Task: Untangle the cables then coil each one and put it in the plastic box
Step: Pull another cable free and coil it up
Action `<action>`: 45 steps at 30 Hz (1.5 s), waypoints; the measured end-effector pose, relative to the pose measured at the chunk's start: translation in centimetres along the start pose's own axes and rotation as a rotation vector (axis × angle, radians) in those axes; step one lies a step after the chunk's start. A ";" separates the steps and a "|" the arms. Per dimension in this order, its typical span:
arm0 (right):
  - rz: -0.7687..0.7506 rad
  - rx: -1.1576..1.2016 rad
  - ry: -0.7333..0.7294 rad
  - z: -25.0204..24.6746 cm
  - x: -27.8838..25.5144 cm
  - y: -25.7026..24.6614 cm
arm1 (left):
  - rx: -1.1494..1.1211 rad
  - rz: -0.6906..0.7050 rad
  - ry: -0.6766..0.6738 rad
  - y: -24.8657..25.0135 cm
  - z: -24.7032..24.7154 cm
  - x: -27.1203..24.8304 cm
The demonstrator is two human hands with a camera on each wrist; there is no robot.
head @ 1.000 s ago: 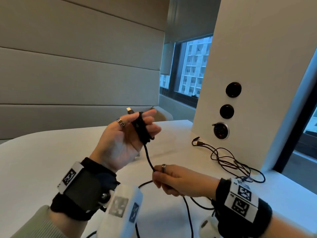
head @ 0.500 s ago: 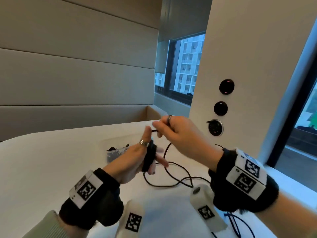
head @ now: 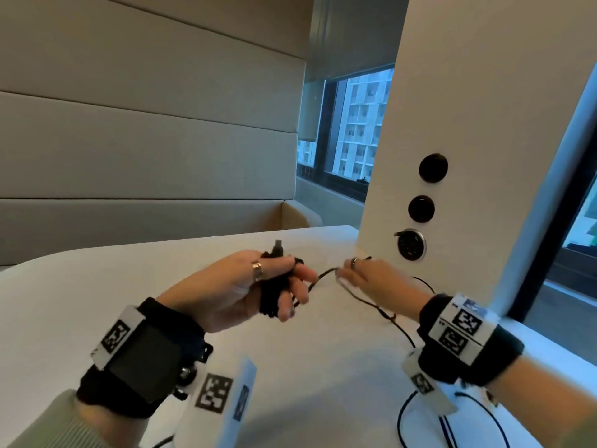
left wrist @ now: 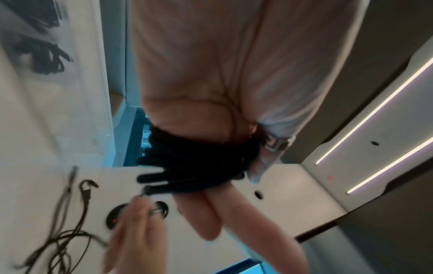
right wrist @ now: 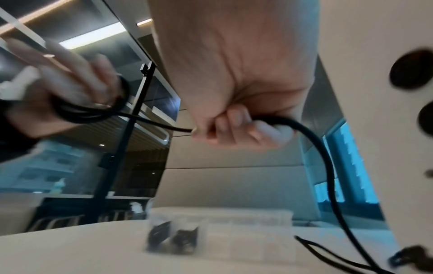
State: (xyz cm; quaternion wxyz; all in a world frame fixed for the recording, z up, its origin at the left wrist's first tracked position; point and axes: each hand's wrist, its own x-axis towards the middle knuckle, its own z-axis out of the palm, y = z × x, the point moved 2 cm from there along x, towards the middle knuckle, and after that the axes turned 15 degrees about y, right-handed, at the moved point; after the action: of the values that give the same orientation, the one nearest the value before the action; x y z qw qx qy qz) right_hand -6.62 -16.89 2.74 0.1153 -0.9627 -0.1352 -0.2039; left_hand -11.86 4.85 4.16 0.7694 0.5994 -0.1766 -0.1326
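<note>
Black cable (head: 268, 299): likely light, limp, slightly slick. It is coiled round the left hand (head: 226, 286) fingers, plug end at 12 o'clock. The free run leaves toward 3 o'clock, pinched by the right hand (head: 371, 279); hands apart. Best gripped near the coil. Plastic box (right wrist: 248, 235): on the table, well apart.

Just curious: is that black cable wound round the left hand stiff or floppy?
Probably floppy: the black cable sags in a curve below the right hand. Likely light, being thin. Its coil on the left hand might unwind if released.

Left hand (head: 237, 287) raised, fingers extended, thumb pressed down; right hand (head: 371, 277) close beside, fingers pinched
</note>
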 end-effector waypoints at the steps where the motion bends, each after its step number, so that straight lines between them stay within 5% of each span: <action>1: 0.035 0.032 0.068 -0.7 0.7 0.3 | 0.011 -0.012 -0.077 -0.5 0.3 0.0; 3: 0.062 0.067 0.089 -1.2 1.5 0.2 | 0.026 -0.067 -0.225 -1.4 1.2 -0.1; 5: 0.099 0.104 -0.015 -0.8 1.6 -0.9 | 0.112 -0.141 -0.236 -2.1 1.9 -0.1; 10: 0.198 0.480 0.138 -3.4 1.7 -3.2 | 0.238 -0.208 0.107 -2.9 1.3 1.4; 14: -0.123 0.498 0.113 -5.6 -0.7 -7.5 | 0.062 -0.217 0.240 -3.1 0.0 2.3; 18: -0.364 0.408 -0.119 -2.4 -4.1 -10.4 | -0.093 -0.079 0.292 -2.4 0.2 2.3; 24: -0.155 0.473 -0.375 1.6 -2.9 -5.8 | -0.423 0.165 0.390 0.1 -1.3 2.0; 27: -0.019 0.373 -0.459 2.6 -1.5 -2.0 | -0.379 0.186 0.220 1.3 -2.3 1.0; 30: 0.023 0.105 -0.278 1.5 1.3 0.9 | 0.091 0.111 -0.006 0.8 -2.1 0.0; 33: 0.003 0.075 0.051 -1.3 3.7 0.6 | 0.605 -0.059 0.038 -1.0 -0.5 0.4; 35: -0.085 0.173 0.211 -3.2 4.0 -1.6 | 0.700 -0.057 0.142 -1.8 0.6 1.2; 38: -0.224 0.334 0.265 -4.8 2.6 -5.1 | 0.333 -0.019 0.363 -1.9 -0.2 2.2; 40: -0.288 0.367 0.169 -4.5 1.1 -6.6 | 0.093 0.040 0.458 -1.2 -1.3 2.5; 45: -0.353 0.426 -0.155 -1.2 -1.8 -7.2 | -0.103 0.228 0.522 -0.4 -1.9 2.2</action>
State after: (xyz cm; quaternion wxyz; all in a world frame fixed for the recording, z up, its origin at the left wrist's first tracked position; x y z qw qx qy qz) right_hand -10.88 -10.83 4.25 0.2673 -0.8911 -0.3487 -0.1138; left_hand -9.04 5.50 3.62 0.8282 0.5497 -0.0320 0.1044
